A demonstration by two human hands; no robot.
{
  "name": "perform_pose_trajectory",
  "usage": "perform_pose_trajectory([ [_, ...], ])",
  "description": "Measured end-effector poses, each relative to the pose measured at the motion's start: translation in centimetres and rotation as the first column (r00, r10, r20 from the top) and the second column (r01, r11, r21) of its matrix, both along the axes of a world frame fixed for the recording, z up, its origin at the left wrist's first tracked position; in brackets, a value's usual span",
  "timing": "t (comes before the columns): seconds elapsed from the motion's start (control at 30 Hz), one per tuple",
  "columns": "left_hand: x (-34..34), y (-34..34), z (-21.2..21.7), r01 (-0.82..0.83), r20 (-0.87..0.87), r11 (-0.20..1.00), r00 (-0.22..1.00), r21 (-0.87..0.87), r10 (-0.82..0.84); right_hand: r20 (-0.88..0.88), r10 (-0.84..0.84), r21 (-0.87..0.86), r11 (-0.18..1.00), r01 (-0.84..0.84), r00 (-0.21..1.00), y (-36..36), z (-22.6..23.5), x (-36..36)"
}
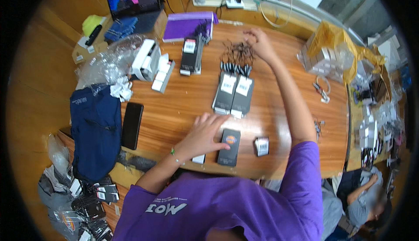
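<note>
My left hand [204,132] is open with its fingers spread, its thumb resting at the edge of a dark hang tag stack [228,153] with an orange emblem. My right hand [259,44] reaches to the far side of the table, fingers curled in, beside a tangle of black strings [238,51]. Whatever those fingers hold, if anything, is too small to make out. Between my hands lie two side-by-side stacks of dark hang tags [233,97] with white labels, their strings stretching away from me. A small stack of white labels [262,146] sits to the right of the emblem stack.
Another dark tag stack [189,57] lies farther left, near a purple folder [185,26]. White boxes [148,60], a black phone [132,125] and a navy pouch [97,132] are at left. A yellow plastic bag [334,40] covers boxes at right. A person [366,197] sits lower right.
</note>
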State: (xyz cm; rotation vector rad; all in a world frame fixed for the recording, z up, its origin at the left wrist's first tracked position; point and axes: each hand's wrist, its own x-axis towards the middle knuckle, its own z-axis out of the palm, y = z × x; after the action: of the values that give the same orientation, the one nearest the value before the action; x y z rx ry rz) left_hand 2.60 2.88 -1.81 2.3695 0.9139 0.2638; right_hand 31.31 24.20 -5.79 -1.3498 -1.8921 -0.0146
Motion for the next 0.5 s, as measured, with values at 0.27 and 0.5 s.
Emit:
perform_pose_trajectory([
  [0.27, 0.1, -1.5, -2.1, -0.061, 0.043, 0.998, 0.997, 0.003, 0.061, -0.301, 0.080, -0.789, 0.538, -0.296, 0.950, -25.4, 4.5, -0.1],
  [0.5, 0.2, -2.0, -2.4, -0.053, 0.085, 0.990, 0.995, 0.132, 0.042, -0.130, -0.098, -0.694, 0.720, -0.020, 0.987, -32.3, 1.8, -2.0],
])
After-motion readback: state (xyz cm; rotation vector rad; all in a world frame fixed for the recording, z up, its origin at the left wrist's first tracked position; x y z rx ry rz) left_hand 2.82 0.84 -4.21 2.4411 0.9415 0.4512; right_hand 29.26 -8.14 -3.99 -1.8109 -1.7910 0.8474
